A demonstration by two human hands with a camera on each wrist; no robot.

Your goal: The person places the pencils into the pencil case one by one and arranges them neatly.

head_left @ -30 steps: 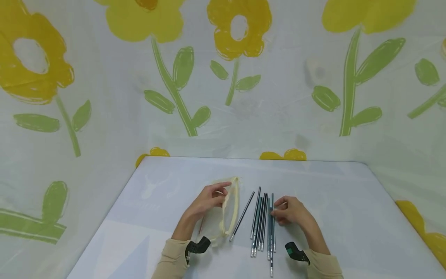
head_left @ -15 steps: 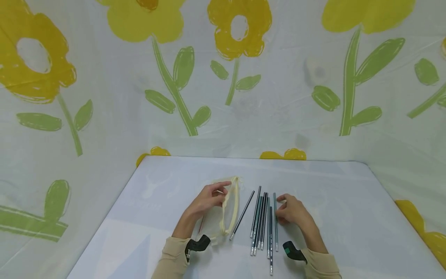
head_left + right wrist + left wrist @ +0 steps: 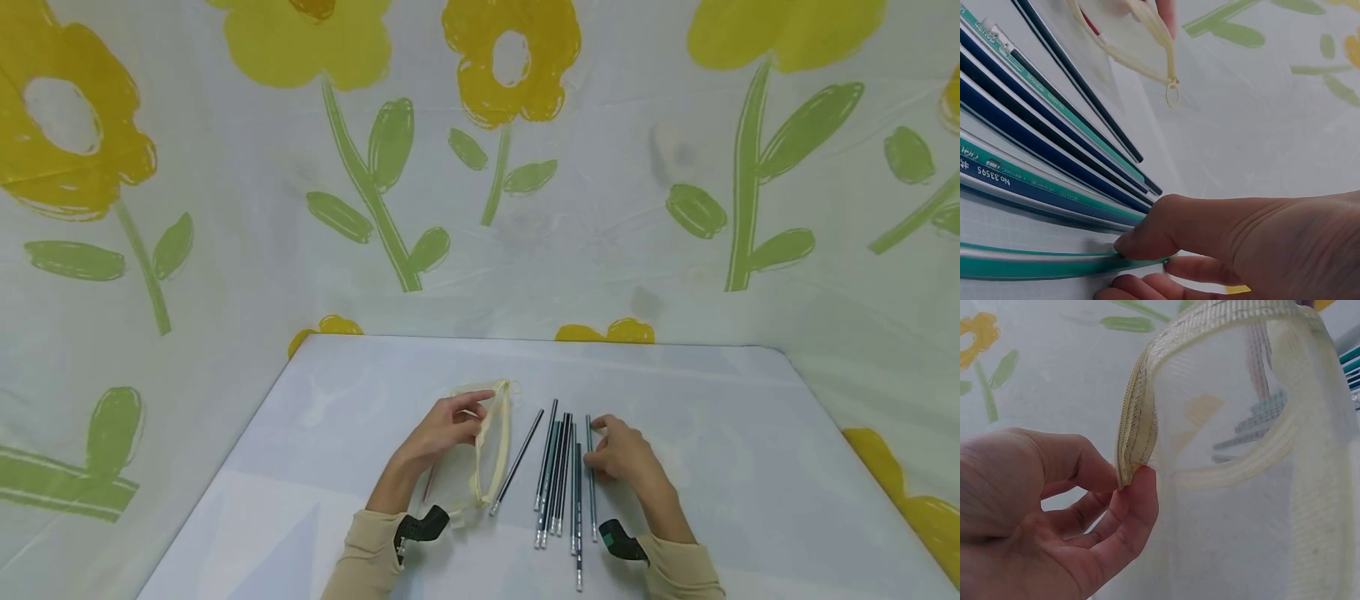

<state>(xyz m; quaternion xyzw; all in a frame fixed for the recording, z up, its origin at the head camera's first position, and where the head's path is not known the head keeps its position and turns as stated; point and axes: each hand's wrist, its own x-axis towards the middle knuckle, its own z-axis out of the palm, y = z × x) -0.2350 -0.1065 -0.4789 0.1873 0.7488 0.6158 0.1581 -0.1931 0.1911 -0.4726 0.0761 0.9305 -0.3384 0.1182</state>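
One green pencil (image 3: 1041, 267), pinched by the right hand (image 3: 628, 457), is just right of a row of pencils (image 3: 558, 479) on the white table (image 3: 712, 417); farther left, the left hand (image 3: 448, 429) pinches the zippered edge (image 3: 1138, 425) of a mesh pouch (image 3: 1229, 537).

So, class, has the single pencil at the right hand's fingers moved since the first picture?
Yes. In the head view, that pencil has shifted slightly right, judged against the other pencils lying still on the table: the gap beside it widened.
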